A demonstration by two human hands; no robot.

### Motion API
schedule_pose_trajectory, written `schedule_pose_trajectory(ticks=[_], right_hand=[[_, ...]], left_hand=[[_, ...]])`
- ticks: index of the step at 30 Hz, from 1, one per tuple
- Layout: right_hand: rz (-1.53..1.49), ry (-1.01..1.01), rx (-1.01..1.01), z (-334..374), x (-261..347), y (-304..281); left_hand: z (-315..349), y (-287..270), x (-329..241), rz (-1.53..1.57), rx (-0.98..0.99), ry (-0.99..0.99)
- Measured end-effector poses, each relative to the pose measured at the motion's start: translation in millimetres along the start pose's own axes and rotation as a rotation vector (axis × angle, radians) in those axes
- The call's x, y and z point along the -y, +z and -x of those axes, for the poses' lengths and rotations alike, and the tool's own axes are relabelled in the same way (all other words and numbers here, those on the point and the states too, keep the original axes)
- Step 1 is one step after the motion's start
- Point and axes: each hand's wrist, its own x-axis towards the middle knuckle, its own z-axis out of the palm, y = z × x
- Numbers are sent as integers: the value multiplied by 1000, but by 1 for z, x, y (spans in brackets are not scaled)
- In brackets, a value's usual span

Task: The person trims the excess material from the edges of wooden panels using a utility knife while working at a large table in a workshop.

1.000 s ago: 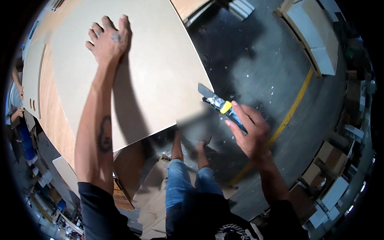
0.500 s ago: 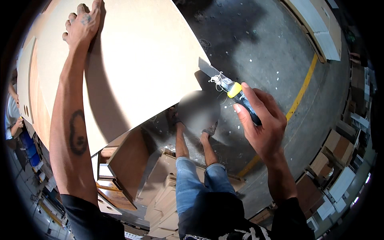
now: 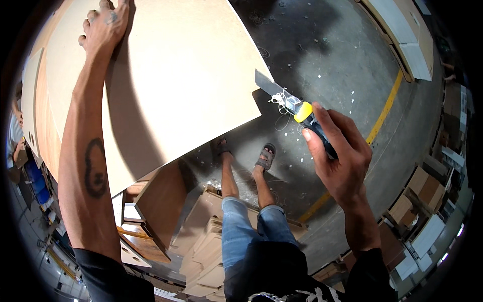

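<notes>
My right hand [image 3: 344, 156] grips the black and yellow handle of a utility knife [image 3: 304, 111]. Its broad grey blade points up and left, lying over the right edge of a large pale board [image 3: 186, 75] near the near corner. Thin whitish strands [image 3: 278, 100] are tangled round the blade's base. At the upper left, my left hand [image 3: 105, 25] rests on the board with its fingers apart, the fingertips partly cut off by the picture's edge. A dark shadow of my left arm falls across the board.
Wooden panels [image 3: 158, 206] stand under the board, and a stack of cut boards [image 3: 204, 261] is beside my legs. Scraps and strands litter the grey floor [image 3: 327, 65], marked by a yellow line [image 3: 385, 110]. Another person [image 3: 17, 136] is at the far left.
My right hand and the knife have shifted slightly right and down relative to the board. My left hand stays on the board.
</notes>
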Motion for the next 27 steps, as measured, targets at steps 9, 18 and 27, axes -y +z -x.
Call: schedule_pose_trajectory(ticks=[9,18,27], right_hand=[[-14,-19,9,-18,-10,4],[18,-17,98,-35,-13,-3],[32,-108,64,-62,-20,11]], left_hand=[[0,3,-1,-11,-1,-17],[10,-8,-5,19,0,21],[16,-10,-8,1,24,15]])
